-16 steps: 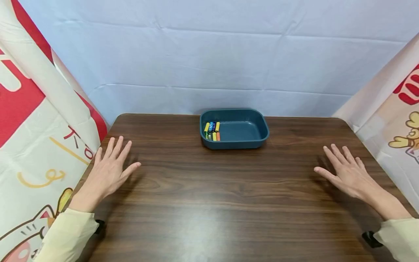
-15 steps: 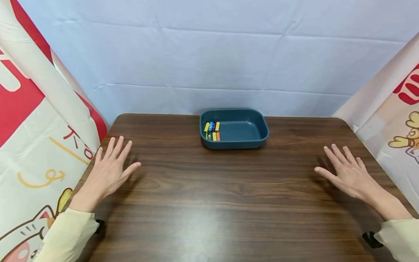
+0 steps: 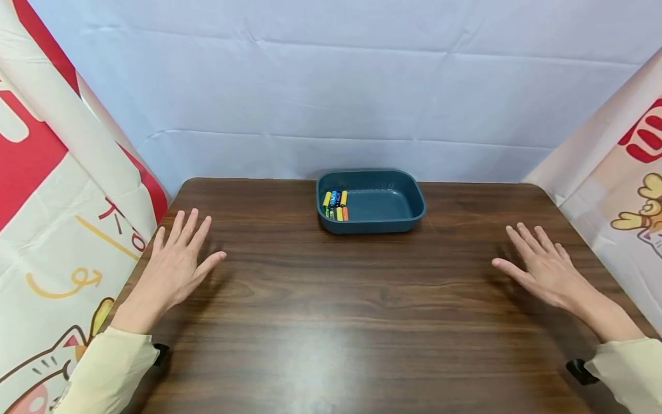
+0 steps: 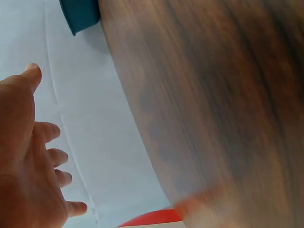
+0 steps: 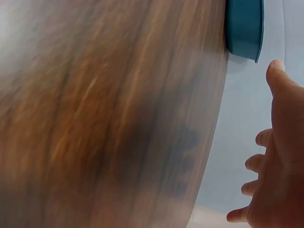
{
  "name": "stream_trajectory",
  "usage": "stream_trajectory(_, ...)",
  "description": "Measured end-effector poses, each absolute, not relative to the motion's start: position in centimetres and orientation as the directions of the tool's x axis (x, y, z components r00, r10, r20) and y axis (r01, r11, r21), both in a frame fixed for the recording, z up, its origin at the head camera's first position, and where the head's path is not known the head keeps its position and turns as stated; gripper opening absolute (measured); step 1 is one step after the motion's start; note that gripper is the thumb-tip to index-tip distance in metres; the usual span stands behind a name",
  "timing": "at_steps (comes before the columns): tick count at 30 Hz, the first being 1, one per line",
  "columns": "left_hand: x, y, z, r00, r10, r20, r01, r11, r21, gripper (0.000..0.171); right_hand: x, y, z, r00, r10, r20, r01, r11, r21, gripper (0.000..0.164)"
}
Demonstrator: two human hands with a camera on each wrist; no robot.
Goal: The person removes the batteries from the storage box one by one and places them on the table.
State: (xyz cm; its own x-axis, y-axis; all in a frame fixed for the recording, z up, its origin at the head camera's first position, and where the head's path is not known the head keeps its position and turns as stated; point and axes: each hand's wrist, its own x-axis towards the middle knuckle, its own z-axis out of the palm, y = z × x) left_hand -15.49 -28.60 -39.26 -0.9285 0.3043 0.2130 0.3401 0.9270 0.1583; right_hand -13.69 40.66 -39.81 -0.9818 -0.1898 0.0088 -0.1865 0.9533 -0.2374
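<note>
A dark teal rectangular tray (image 3: pixel 385 226) stands at the back middle of the wooden table. Several small batteries (image 3: pixel 336 206), with yellow, blue, green and orange wraps, lie side by side in rows at its left end. My left hand (image 3: pixel 173 270) hovers over the table's left side, palm down, fingers spread and holding nothing. Over the right side, my right hand (image 3: pixel 550 275) is held the same way, also with nothing in it. Both are well apart from the tray. Each wrist view shows a corner of the tray, but the batteries are hidden there.
The brown wood-grain table (image 3: pixel 351 310) has rounded back corners. A pale cloth (image 3: pixel 331 86) hangs right behind its back edge. Printed cloths with red shapes and cartoon figures hang at the left (image 3: pixel 67 230) and right (image 3: pixel 626 230).
The right hand has shifted slightly left and away from me, and the left hand slightly forward. The head view has moved a little. Tray and batteries stay put.
</note>
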Motion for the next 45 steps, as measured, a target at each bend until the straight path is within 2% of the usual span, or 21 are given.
stream_trajectory(13, -15.7, -27.1, -38.8, -0.923, 0.311, 0.226, 0.353, 0.919, 0.178, 0.083, -14.8, 38.8, -39.5, -0.968, -0.248, 0.032, -0.247, 0.930, -0.271, 0.087)
stream_trajectory(21, -16.3, -25.8, -38.4, -0.915, 0.326, 0.239, 0.377, 0.902, 0.211, 0.082, -15.4, 37.8, -39.0, -0.957, -0.274, 0.096, -0.290, 0.895, -0.339, 0.086)
stream_trajectory(28, -17.6, -23.9, -38.1, -0.914, 0.335, 0.228, 0.392, 0.873, 0.291, 0.083, -16.4, 36.2, -38.6, -0.938, -0.307, 0.162, -0.347, 0.853, -0.390, 0.086)
stream_trajectory(35, -18.8, -21.6, -38.1, -0.903, 0.358, 0.239, 0.427, 0.816, 0.391, 0.081, -17.7, 34.1, -38.2, -0.943, -0.296, 0.150, -0.332, 0.826, -0.455, 0.086)
stream_trajectory(45, -20.4, -18.2, -38.2, -0.918, 0.349, 0.191, 0.396, 0.755, 0.522, 0.082, -20.2, 31.6, -38.6, -0.925, -0.275, 0.263, -0.374, 0.789, -0.488, 0.074)
